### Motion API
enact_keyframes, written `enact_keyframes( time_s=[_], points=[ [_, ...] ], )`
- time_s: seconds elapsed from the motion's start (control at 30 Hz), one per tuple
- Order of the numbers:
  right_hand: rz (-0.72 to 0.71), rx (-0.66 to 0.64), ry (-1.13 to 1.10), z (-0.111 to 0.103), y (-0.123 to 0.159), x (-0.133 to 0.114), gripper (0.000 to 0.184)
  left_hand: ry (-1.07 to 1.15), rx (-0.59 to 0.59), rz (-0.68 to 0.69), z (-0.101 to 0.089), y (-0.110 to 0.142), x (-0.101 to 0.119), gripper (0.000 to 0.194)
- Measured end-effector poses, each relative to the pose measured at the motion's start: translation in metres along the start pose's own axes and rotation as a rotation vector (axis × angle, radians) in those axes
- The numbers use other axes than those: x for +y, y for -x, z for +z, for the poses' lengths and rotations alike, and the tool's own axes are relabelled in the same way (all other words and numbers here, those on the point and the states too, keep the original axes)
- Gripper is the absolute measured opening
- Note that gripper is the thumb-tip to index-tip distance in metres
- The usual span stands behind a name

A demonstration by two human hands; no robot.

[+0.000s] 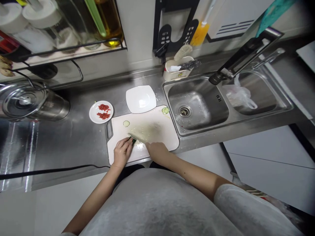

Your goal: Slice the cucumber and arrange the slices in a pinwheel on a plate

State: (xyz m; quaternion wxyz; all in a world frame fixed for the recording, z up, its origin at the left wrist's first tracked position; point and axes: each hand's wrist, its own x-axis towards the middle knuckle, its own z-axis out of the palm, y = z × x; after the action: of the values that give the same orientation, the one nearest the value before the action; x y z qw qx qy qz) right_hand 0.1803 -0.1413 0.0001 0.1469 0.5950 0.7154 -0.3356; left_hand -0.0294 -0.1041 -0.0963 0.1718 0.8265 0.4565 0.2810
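My left hand [122, 151] is closed on a dark green piece of cucumber [134, 140] at the near side of the white cutting board [169, 137]. The fingers cover most of that piece. In my right hand [157, 152] is a knife [140, 141], gripped by its handle. Its blade points left and lies at the cucumber, close to my left fingertips; its outline is partly blurred. A single pale cucumber slice [126, 123] lies behind my left hand on the board. More slices [165, 110] sit together at the far right corner.
Behind the board stands a white square plate [141, 98]. To its left, a small plate [91, 113] holds chopped red bits [103, 115]. A steel sink [197, 108] with a faucet [236, 62] is at right. A metal pot [51, 106] and black cable [61, 169] are at left.
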Motion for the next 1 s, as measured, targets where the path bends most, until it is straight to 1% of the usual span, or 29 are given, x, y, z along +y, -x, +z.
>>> enact_keyframes(
  time_s=[0.2, 0.4, 0.73, 0.87, 0.93, 1.0],
  points=[
    [-0.013, 0.011, 0.001, 0.005, -0.002, 0.002, 0.028, 0.000, 0.001, -0.012, 0.000, 0.000, 0.000, 0.026],
    [0.006, -0.001, 0.005, 0.005, -0.009, -0.002, 0.028, -0.012, 0.012, 0.004, 0.001, -0.001, 0.000, 0.026],
    [0.056, 0.070, 0.021, 0.016, -0.006, -0.003, 0.031, -0.097, 0.035, 0.054, 0.001, 0.000, 0.002, 0.027],
    [0.079, 0.157, 0.047, 0.013, 0.001, 0.003, 0.028, -0.127, 0.042, 0.050, 0.001, 0.001, 0.005, 0.027],
    [0.089, 0.213, 0.067, 0.012, 0.007, 0.008, 0.028, -0.120, 0.057, 0.008, -0.001, 0.001, 0.007, 0.028],
    [0.094, 0.267, 0.097, 0.011, 0.013, 0.014, 0.027, -0.101, 0.088, -0.069, -0.004, 0.000, 0.009, 0.030]
  ],
)
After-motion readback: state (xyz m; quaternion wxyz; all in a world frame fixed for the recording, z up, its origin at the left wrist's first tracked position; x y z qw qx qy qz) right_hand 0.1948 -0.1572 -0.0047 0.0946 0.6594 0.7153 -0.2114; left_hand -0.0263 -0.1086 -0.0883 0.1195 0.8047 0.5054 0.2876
